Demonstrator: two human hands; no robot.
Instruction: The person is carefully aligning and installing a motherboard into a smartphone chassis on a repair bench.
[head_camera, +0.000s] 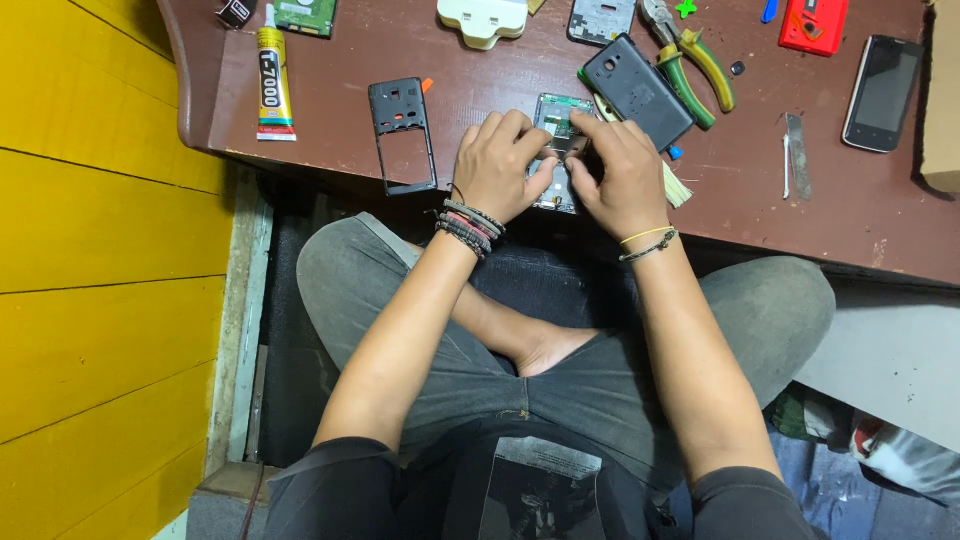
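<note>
An opened phone body (560, 120) with its circuit board exposed lies near the front edge of a dark red-brown table (480, 70). My left hand (497, 165) rests on its left side, fingers curled onto the board. My right hand (615, 170) covers its right side, fingertips pinching at a small metal part in the middle of the board. Both hands hide most of the phone. Beaded bracelets circle my left wrist, thin cords my right.
A black phone frame (402, 135) lies left of my hands, a glue tube (272, 85) further left. A black back cover (637, 90), green-handled pliers (690, 60), tweezers (792, 155), a black phone (882, 92), a red box (813, 24) and a white case (483, 20) sit behind and right. A yellow wall (90, 250) stands left.
</note>
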